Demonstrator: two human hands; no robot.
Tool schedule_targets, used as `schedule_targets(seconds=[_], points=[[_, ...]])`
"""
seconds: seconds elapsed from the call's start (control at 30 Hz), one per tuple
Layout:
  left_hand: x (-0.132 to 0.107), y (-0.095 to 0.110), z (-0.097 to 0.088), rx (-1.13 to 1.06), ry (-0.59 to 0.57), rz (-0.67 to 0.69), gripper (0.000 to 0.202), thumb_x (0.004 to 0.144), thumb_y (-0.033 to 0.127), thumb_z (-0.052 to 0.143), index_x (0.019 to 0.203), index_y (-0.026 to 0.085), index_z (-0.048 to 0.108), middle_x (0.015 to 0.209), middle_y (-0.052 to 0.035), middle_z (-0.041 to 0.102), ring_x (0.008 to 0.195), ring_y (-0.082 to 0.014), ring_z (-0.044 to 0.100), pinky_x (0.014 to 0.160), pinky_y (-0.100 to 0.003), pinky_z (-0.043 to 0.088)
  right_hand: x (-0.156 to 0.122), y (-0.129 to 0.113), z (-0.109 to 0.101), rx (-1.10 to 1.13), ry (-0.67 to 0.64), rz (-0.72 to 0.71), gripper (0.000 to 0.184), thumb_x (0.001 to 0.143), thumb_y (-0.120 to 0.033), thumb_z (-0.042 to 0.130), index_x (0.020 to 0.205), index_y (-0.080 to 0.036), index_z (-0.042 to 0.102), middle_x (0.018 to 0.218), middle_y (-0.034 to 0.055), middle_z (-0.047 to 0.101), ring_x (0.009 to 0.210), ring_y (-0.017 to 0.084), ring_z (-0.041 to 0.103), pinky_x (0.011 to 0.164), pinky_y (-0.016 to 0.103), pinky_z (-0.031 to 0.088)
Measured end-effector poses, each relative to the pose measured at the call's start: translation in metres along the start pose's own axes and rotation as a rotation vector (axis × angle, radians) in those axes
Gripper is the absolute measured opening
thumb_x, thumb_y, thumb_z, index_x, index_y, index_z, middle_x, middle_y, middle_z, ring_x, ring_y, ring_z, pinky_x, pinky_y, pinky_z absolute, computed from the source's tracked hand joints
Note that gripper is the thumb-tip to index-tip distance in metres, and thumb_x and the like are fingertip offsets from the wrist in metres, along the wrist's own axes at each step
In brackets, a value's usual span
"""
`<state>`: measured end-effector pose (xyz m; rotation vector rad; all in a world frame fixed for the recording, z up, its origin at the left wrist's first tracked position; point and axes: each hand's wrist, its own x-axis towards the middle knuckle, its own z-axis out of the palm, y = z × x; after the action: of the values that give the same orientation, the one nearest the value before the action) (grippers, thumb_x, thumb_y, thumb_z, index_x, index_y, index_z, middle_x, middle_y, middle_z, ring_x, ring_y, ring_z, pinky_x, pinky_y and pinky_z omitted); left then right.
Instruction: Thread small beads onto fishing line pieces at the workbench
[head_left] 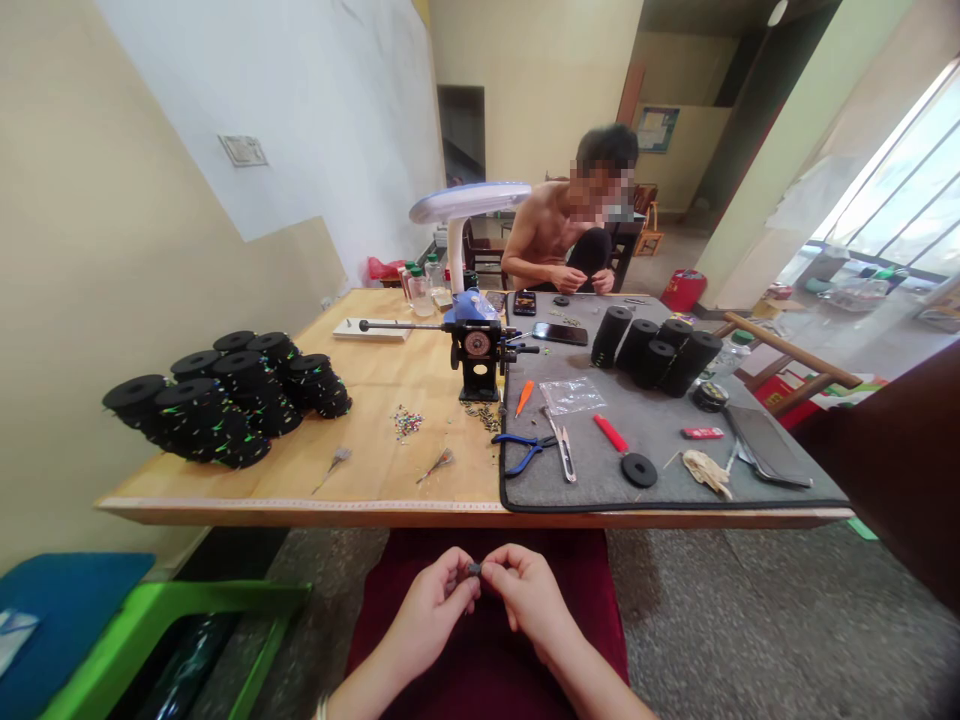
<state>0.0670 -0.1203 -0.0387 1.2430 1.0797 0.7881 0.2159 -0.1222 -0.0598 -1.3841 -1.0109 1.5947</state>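
My left hand (441, 607) and my right hand (528, 597) meet above the dark red cloth on my lap, in front of the table edge. Between their fingertips is a small dark grey piece (474, 569), too small to name. The left thumb and fingers are closed on it. My right thumb and forefinger pinch at its right side; whether they grip that piece or something finer beside it, I cannot make out. Nearest on the table are a small feathery bundle (436, 465), blue-handled pliers (525, 453) and thread snips (564, 455).
Black foam spools (244, 385) stand stacked at the left, others (660, 350) on the grey mat (592, 490). A black winding device (478, 360) and a lamp (471, 200) occupy the middle. Another person (551, 235) sits across the table. A green stool (142, 620) stands at lower left.
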Motion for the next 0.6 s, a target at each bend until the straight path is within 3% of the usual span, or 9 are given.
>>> schedule_targets(seconds=[0.27, 0.6], points=[[-0.0009, 0.0055, 0.0016, -0.038, -0.021, -0.046, 0.022, 0.077, 0.035, 0.063, 0.071, 0.019, 0.05, 0.06, 0.0043, 0.052, 0.056, -0.0112, 0.048, 0.054, -0.023, 0.037, -0.0017, -0.003, 0.0003, 0.233, 0.055, 0.004, 0.032, 0.068, -0.045, 0.067, 0.066, -0.017, 0.053, 0.032, -0.0129, 0.036, 0.027, 0.002, 0.022, 0.033, 0.019, 0.007], [-0.0004, 0.0065, 0.0025, -0.08, -0.01, -0.078, 0.017, 0.073, 0.029, 0.064, 0.08, 0.018, 0.054, 0.057, 0.0056, 0.05, 0.052, -0.0104, 0.046, 0.051, -0.022, 0.036, -0.0007, 0.0004, 0.0018, 0.179, 0.061, -0.035, 0.039, 0.071, -0.054, 0.065, 0.069, -0.018, 0.05, 0.033, -0.0135, 0.035, 0.027, 0.003, 0.022, 0.034, 0.02, 0.01]])
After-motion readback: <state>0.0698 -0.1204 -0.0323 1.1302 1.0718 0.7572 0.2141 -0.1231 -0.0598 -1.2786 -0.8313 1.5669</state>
